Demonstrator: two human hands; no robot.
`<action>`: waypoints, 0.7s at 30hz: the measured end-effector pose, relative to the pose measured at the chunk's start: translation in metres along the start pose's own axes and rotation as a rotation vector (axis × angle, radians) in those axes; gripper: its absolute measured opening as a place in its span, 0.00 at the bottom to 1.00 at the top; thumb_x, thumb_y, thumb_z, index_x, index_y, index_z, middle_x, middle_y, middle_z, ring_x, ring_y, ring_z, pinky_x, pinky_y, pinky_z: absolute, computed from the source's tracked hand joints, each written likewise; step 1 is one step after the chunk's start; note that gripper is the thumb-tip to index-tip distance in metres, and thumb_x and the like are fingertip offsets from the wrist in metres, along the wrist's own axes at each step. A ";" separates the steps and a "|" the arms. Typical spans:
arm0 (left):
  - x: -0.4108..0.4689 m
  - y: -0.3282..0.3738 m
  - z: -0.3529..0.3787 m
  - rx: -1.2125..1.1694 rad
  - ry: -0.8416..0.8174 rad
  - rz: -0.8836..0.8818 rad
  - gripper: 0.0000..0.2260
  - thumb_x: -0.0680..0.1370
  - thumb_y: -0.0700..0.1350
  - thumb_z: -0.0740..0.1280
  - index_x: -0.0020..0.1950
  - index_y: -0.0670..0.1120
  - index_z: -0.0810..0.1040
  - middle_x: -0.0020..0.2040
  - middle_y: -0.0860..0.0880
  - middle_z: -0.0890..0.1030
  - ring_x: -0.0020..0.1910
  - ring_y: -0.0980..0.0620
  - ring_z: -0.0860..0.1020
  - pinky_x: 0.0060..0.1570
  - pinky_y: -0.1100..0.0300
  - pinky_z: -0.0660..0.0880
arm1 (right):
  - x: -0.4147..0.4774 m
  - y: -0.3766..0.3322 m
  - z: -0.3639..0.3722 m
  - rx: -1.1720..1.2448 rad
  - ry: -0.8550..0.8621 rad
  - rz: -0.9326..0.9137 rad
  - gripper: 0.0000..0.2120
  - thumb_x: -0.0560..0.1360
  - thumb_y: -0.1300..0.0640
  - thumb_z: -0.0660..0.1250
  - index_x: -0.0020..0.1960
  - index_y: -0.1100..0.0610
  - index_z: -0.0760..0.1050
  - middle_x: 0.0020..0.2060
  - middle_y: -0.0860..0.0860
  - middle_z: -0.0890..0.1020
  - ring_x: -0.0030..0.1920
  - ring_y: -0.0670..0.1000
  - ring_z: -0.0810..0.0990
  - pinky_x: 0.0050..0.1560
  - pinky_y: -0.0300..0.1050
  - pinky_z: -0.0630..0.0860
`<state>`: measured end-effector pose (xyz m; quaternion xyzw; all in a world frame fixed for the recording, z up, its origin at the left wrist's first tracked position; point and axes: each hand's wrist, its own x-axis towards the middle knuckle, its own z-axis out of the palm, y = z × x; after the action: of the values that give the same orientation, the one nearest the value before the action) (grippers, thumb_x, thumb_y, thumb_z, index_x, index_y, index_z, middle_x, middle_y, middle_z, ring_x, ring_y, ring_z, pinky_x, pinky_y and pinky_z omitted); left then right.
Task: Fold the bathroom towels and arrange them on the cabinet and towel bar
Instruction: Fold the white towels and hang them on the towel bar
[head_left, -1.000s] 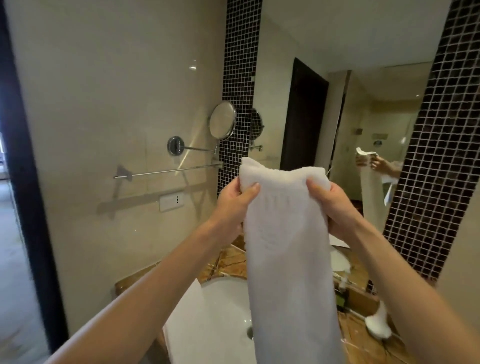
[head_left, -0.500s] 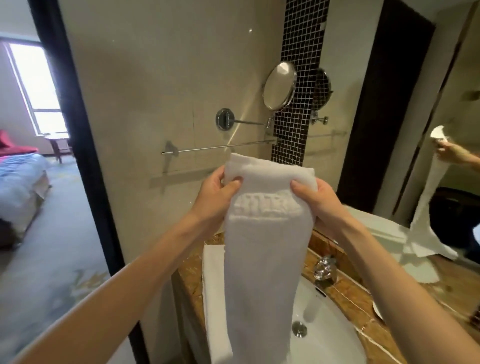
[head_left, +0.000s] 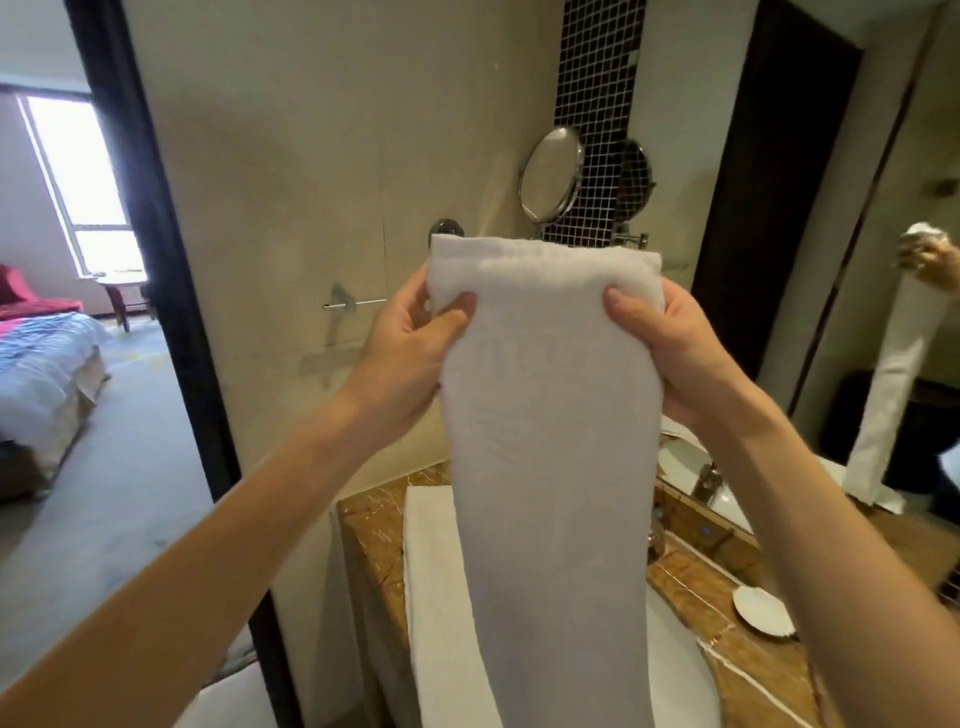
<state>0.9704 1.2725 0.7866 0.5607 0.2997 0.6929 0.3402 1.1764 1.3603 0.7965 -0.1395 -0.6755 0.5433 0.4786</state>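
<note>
In front of the wall-mounted towel bar (head_left: 358, 302), white terry towel (head_left: 550, 441) hangs long axis vertical, folded top edge level. Left hand (head_left: 410, 343) and right hand (head_left: 670, 343) pinch its upper corners, thumbs forward. Second folded towel (head_left: 436, 597) lies flat on the brown marble cabinet (head_left: 371, 540).

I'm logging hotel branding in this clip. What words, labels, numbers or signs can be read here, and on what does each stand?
No text here can be read.
Long white folded towel, gripped by the left hand and right hand: faint raised marks below its top edge, too blurred to read.
</note>
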 end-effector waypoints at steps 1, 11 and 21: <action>-0.003 0.005 0.003 -0.009 0.007 0.003 0.11 0.79 0.37 0.62 0.61 0.43 0.74 0.46 0.46 0.80 0.38 0.53 0.80 0.31 0.63 0.76 | -0.006 -0.008 0.004 -0.016 0.011 0.001 0.19 0.76 0.59 0.62 0.64 0.67 0.70 0.51 0.62 0.80 0.47 0.58 0.82 0.46 0.52 0.82; -0.033 0.082 0.027 -0.118 -0.154 0.138 0.09 0.77 0.42 0.66 0.56 0.46 0.76 0.50 0.46 0.83 0.45 0.50 0.82 0.40 0.59 0.79 | -0.060 -0.093 0.034 -0.086 0.107 -0.105 0.22 0.71 0.50 0.72 0.61 0.58 0.73 0.51 0.57 0.83 0.50 0.60 0.84 0.42 0.51 0.81; -0.029 0.067 0.013 -0.033 -0.118 0.007 0.07 0.79 0.40 0.63 0.56 0.47 0.77 0.44 0.50 0.85 0.41 0.52 0.83 0.35 0.61 0.78 | -0.050 -0.066 0.041 -0.098 0.205 0.031 0.22 0.73 0.54 0.70 0.64 0.60 0.72 0.54 0.59 0.82 0.52 0.59 0.84 0.44 0.52 0.82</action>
<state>0.9785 1.2105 0.8263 0.5959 0.2659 0.6646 0.3641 1.1903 1.2757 0.8308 -0.2280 -0.6465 0.4997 0.5295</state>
